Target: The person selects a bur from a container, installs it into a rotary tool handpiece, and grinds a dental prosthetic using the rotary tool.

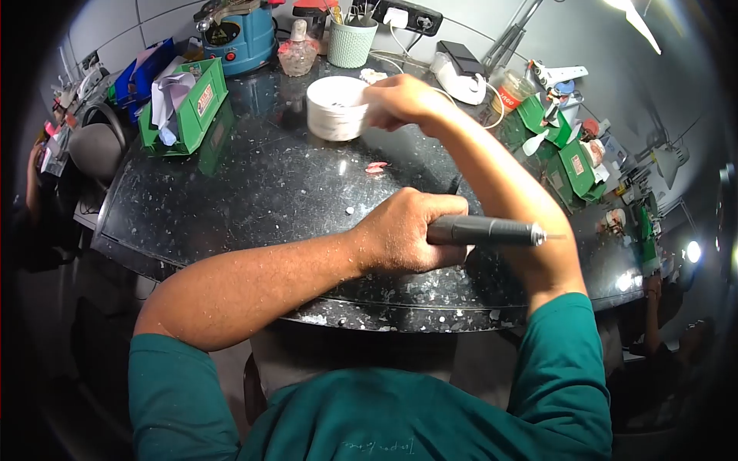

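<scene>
My left hand (411, 230) is wrapped round a dark grey rotary handpiece (488, 230), held nearly level above the table. A thin metal bur points right from its tip, in front of my right forearm. Farther back, my right hand (400, 101) has its fingers curled at the right side of a white cup (337, 115). The fingers appear to grip the cup there, though their tips are hidden. Small dark bits show inside the cup. In front of it lie pink pieces (375, 167); a small white bit (350, 210) lies nearer my left wrist.
The black table (254, 177) is speckled with white dust. Green bins (201, 107) stand at left and right. At the back are a blue machine (242, 42), a glass bottle (297, 55), a pale green pot (352, 44) and a corded white device (459, 73). Other people sit at both sides.
</scene>
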Available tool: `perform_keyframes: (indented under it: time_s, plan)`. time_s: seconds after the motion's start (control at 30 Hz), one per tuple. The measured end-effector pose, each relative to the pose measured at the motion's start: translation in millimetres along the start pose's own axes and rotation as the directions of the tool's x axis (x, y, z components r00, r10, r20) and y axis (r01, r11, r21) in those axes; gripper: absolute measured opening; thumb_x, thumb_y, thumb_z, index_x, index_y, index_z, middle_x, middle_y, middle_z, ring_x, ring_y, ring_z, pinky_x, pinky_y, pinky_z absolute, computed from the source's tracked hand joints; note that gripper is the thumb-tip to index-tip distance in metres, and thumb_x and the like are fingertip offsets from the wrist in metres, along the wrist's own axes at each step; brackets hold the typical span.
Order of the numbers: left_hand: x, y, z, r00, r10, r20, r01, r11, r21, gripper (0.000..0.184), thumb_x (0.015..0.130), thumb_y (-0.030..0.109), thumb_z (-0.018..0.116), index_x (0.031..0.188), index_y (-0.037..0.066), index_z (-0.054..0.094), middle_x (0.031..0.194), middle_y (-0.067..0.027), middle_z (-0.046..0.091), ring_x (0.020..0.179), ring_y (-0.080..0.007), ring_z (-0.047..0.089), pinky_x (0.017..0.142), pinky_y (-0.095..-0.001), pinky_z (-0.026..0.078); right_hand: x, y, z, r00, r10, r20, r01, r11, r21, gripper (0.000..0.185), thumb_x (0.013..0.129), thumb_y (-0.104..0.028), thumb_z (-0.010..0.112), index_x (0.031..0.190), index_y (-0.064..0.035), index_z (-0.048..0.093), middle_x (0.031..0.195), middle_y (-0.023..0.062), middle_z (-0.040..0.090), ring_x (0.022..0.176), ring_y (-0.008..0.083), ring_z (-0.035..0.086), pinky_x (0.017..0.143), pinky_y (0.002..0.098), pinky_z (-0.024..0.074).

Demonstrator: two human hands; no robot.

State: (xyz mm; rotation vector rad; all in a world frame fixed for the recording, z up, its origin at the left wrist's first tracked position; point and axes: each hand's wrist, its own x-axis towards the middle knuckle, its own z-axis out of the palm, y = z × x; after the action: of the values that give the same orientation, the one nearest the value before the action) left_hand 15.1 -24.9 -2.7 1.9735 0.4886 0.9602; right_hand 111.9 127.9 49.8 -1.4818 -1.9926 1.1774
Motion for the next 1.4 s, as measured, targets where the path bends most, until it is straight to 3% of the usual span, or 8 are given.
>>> perform_keyframes:
  time_s: [0.17,0.37,0.4,0.53,0.67,0.8,1.03,1.4]
  plan:
    - [5.7,0.0,-10.2,0.989,-0.056,-0.14,0.045,0.996,-0.083,0.015,0.078,0.016,0.073,0.085,0.006,0.064,0.067,-0.0033,0.062,0.064,-0.0087,0.057,0.062,-0.0311,0.048,-13.2,-0.3,3.7,0.968,-0.216,0.126,0.161,0.924,0.346,0.037,0.097,-0.033,0.059,0.117,-0.0032,0.065,0.094,0.0064,0.07,0.091,0.0163,0.068,0.083,0.0339,0.0547]
    - [21.8,-11.3,-36.5,0.973,0.132,-0.187,-0.079,0.96,0.268,0.018,0.076,0.015,0.074,0.089,0.01,0.064,0.072,-0.0056,0.063,0.071,-0.0208,0.065,0.068,-0.0377,0.052,-125.4,13.5,-52.1,0.958,0.251,0.141,-0.277,0.935,0.221,0.085,0.094,-0.073,0.038,0.063,0.0003,0.065,0.046,0.0039,0.054,0.027,0.0078,0.037,0.029,0.0198,0.0267]
    - [25.2,-13.5,-43.8,0.963,0.24,-0.126,-0.153,0.864,0.48,0.022,0.073,0.014,0.075,0.092,0.011,0.064,0.075,-0.0068,0.063,0.076,-0.0255,0.066,0.07,-0.0406,0.052,-136.2,38.5,-61.3,0.871,0.067,0.487,-0.211,0.946,0.247,0.089,0.093,-0.076,0.033,0.065,0.0016,0.068,0.046,0.0059,0.056,0.028,0.0073,0.037,0.029,0.0191,0.0282]
    - [29.8,-7.2,-48.9,0.942,0.245,0.228,-0.332,0.606,0.723,0.035,0.065,0.005,0.078,0.093,0.013,0.06,0.095,-0.0027,0.06,0.097,-0.026,0.057,0.087,-0.0397,0.044,-174.8,53.5,-12.1,0.832,-0.044,0.553,-0.182,0.92,0.346,0.049,0.094,-0.05,0.059,0.083,-0.0027,0.066,0.073,0.0061,0.066,0.051,0.005,0.047,0.047,0.0211,0.0345]
    - [40.7,-7.2,-46.1,0.702,0.712,-0.02,-0.446,0.461,0.767,0.052,0.063,0.008,0.081,0.111,0.016,0.062,0.112,-0.0046,0.059,0.1,-0.0258,0.054,0.097,-0.0348,0.041,-185.0,59.9,4.4,0.866,-0.209,0.454,-0.165,0.738,0.655,0.035,0.087,-0.037,0.064,0.083,-0.0024,0.064,0.071,0.0037,0.06,0.058,0.008,0.048,0.053,0.0232,0.0354]
    - [34.0,-17.0,-79.7,0.83,0.407,-0.382,-0.1,0.781,0.616,0.055,0.07,0.019,0.085,0.119,0.016,0.06,0.109,-0.0016,0.058,0.098,-0.0187,0.054,0.084,-0.0311,0.046,-170.6,56.4,-12.4,0.807,-0.522,0.277,0.089,0.57,0.817,0.038,0.086,-0.036,0.064,0.093,0.0012,0.065,0.077,0.0072,0.061,0.067,0.0128,0.056,0.06,0.0243,0.0432]
    - [19.9,-39.6,-95.6,0.943,-0.307,-0.128,0.321,0.737,0.595,0.023,0.078,0.015,0.08,0.097,0.004,0.073,0.09,-0.0075,0.066,0.083,-0.019,0.062,0.078,-0.033,0.05,-121.6,101.5,-34.6,0.807,-0.416,-0.42,0.576,0.711,0.404,0.034,0.09,-0.022,0.065,0.116,0.0001,0.066,0.082,0.0032,0.06,0.071,0.0101,0.054,0.064,0.0255,0.0452]
    - [27.4,-31.9,-61.3,0.898,-0.356,-0.257,0.288,0.92,-0.266,0.016,0.091,0.012,0.071,0.102,0.002,0.066,0.1,-0.0086,0.071,0.091,-0.0114,0.066,0.08,-0.0252,0.053,-137.4,95.4,-8.2,0.653,-0.638,-0.408,0.617,0.761,-0.203,0.041,0.081,-0.014,0.081,0.117,-0.0019,0.066,0.105,0.0133,0.069,0.093,0.023,0.067,0.082,0.0322,0.0535]
